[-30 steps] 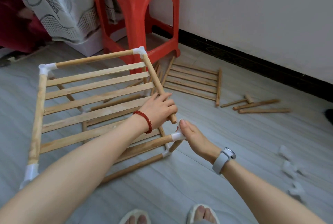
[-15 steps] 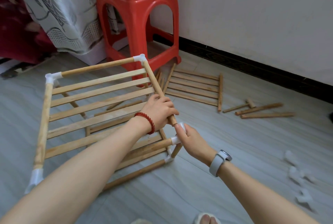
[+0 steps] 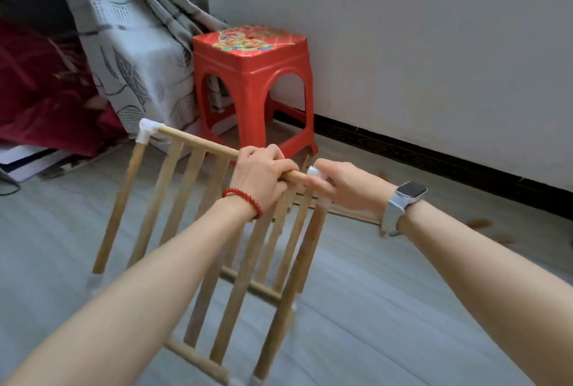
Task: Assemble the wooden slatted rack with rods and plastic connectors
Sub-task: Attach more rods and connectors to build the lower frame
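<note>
The wooden slatted rack is being stood on the floor, out in front of the skirting where floor meets wall, so that its upper corner can be worked at a convenient height. The top rod is being gripped by the left hand, fingers wrapped fully around the wood, seemingly to brace the frame against the push from the other side. The white plastic connector at the rod's near end is being pinched by the right hand, thumb and fingers curled about it; it is probably being pressed onto the rod and the upright post beneath. The connector is lying inside the right fingers and just beside the left knuckles. Another connector is already seated at the far top corner. A red stool is standing beyond, near the wall.
</note>
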`<state>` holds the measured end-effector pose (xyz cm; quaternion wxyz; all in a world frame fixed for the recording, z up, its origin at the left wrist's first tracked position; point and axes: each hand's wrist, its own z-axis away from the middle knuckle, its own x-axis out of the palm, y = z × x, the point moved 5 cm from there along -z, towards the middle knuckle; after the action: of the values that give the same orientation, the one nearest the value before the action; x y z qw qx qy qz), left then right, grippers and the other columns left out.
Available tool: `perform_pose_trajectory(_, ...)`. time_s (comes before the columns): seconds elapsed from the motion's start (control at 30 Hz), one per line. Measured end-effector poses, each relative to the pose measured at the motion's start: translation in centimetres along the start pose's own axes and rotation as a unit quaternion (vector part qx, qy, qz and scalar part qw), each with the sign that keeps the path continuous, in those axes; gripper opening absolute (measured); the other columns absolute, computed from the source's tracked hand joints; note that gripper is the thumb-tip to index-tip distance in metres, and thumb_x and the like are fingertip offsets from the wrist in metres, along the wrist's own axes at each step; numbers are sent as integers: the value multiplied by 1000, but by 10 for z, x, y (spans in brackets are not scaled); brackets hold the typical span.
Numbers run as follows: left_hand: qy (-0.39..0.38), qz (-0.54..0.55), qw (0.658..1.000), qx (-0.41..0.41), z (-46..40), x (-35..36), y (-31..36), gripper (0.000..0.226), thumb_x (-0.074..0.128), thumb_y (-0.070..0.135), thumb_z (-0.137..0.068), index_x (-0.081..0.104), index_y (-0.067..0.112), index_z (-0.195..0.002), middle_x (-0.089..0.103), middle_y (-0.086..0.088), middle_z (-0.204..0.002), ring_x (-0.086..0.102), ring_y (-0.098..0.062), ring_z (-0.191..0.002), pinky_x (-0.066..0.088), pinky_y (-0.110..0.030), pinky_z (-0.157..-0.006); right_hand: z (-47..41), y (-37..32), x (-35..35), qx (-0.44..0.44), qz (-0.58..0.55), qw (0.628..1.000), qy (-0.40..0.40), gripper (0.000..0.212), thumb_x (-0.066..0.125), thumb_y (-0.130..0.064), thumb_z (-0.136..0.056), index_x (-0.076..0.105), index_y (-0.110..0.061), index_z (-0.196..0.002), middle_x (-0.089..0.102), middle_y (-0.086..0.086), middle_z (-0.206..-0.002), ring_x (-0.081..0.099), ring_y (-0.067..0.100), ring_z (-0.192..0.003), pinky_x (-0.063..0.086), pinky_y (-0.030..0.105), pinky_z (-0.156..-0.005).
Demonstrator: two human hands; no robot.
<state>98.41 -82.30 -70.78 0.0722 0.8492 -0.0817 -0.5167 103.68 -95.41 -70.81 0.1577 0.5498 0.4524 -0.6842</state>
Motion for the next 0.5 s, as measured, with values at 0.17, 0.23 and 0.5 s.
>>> perform_pose_trajectory(0.17, -89, -36, 995, 17, 22, 0, 20, 18, 62, 43, -83, 69, 29, -92, 53, 6, -87, 54, -20, -71, 38, -29, -65, 30, -6, 2, -60, 45, 997, -3, 34, 36, -42, -96, 48, -10, -88, 42, -3, -77, 47, 23, -76, 38, 36, -68)
perform_pose_trajectory(0.23, -150, -15, 988, 31, 35, 5, 30, 20, 61, 49, -82, 65, 30, -86, 48, 11, -81, 56, -16, -71, 35, -27, -62, 48, -11, 10, -75, 2, 997, 26, 38, 27, -35, -100, 45, -10, -77, 39, -6, -70, 38, 15, -73, 31, 32, -66)
perform_pose_trajectory(0.5, -275, 65, 957, 69, 92, 50, 74, 26, 56, 46, -87, 57, 24, -101, 44, 8, -92, 53, -16, -77, 36, -28, -64, 96, 29, 56, 174, -189, 956, 145, 23, 37, -5, -97, 49, -9, -116, 42, 6, -116, 53, 18, -95, 47, 26, -81)
